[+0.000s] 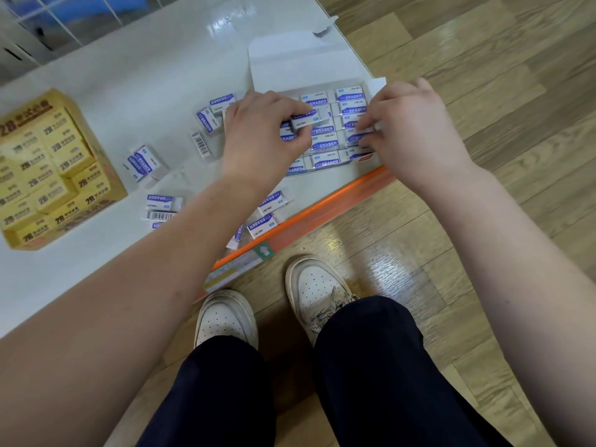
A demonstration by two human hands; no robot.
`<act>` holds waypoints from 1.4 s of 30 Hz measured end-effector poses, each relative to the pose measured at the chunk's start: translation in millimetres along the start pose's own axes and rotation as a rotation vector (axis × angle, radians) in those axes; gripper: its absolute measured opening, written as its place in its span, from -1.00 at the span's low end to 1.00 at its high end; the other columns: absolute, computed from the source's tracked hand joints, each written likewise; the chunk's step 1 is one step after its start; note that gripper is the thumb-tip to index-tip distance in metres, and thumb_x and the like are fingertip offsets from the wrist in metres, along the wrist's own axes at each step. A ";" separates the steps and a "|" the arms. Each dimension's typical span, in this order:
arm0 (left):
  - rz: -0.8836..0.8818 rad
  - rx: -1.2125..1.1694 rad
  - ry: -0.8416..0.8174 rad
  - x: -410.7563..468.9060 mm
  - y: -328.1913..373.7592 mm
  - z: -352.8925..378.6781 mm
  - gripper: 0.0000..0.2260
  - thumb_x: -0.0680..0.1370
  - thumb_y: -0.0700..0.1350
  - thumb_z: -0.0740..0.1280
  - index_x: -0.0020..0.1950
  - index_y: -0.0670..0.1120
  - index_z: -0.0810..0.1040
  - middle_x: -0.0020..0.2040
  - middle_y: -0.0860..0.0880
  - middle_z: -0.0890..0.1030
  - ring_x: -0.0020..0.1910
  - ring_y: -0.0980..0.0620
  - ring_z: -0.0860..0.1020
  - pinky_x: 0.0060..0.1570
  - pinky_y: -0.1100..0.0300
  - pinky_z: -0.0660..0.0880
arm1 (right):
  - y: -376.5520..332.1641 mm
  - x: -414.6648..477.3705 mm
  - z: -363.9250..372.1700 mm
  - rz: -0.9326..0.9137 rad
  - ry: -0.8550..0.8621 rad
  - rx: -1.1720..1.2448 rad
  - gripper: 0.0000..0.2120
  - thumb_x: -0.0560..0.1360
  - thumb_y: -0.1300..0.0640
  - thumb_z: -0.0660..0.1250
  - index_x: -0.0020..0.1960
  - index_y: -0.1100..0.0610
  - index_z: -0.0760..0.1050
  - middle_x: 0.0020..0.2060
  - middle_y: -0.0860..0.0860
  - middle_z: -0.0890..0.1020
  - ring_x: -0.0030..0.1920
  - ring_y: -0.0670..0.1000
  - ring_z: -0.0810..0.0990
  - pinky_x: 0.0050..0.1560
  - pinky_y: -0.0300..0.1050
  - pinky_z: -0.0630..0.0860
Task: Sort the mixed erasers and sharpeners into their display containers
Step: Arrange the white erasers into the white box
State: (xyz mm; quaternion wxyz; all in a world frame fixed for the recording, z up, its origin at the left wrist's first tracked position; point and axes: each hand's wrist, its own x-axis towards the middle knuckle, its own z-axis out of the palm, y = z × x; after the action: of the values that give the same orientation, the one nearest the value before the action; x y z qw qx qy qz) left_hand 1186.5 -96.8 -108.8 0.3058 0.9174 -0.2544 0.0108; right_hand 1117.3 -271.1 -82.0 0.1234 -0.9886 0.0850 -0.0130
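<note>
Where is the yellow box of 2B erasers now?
In the head view, the yellow box sits at the left of the white table, beside loose blue erasers.

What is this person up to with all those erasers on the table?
A person stands at a white table, filling a white display box with blue-and-white erasers. The left hand grips one eraser over the rows already packed. The right hand pinches a second eraser at the box's right side. More loose erasers lie scattered on the table to the left, near a yellow box of 2B erasers. No sharpeners show.
</note>
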 end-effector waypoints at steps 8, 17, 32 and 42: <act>-0.021 -0.043 -0.060 1.3 0.3 -4.4 -0.77 0.49 0.00 0.34 0.13 0.05 0.61 0.01 0.12 0.60 0.09 0.07 0.46 0.24 0.00 0.34 | -7.6 4.6 -4.9 0.040 -0.066 0.033 -0.91 0.38 0.09 0.46 -0.14 0.07 0.61 0.01 0.04 0.53 0.07 0.15 0.41 0.13 0.08 0.38; -0.204 -0.490 0.025 -19.5 17.3 -20.7 -0.82 0.47 -0.17 0.39 0.01 0.07 0.54 -0.10 0.24 0.57 -0.13 0.27 0.55 -0.01 0.38 0.47 | -44.5 -3.0 -1.2 0.005 0.063 0.474 -0.81 0.49 0.08 0.33 0.06 0.12 0.59 -0.11 -0.05 0.59 -0.10 -0.11 0.53 -0.02 -0.29 0.41; 0.030 -0.179 -0.114 -35.2 -33.7 -41.4 -0.67 0.44 -0.03 0.46 0.16 -0.09 0.61 0.16 0.07 0.54 0.12 0.23 0.46 0.13 0.51 0.33 | -59.6 -8.8 6.6 -0.214 -0.168 0.283 -0.69 0.48 0.29 0.32 0.22 0.18 0.54 0.05 0.11 0.56 0.01 0.02 0.50 -0.01 -0.47 0.18; 0.068 -0.110 -0.148 -44.1 -41.1 -36.9 -0.64 0.44 -0.10 0.46 0.23 -0.08 0.57 0.29 0.03 0.50 0.23 0.15 0.44 0.22 0.51 0.24 | -71.0 -1.0 -5.7 -0.193 -0.247 0.096 -0.81 0.51 0.17 0.32 0.09 0.10 0.62 0.07 0.07 0.61 0.09 0.09 0.54 0.12 -0.16 0.30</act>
State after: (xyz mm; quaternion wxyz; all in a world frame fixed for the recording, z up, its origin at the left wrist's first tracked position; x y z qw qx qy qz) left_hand 1172.5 -27.4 -109.4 0.3355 0.8883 -0.3076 -0.0606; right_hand 1127.7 -204.6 -59.0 0.1782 -0.9792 -0.0267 0.0928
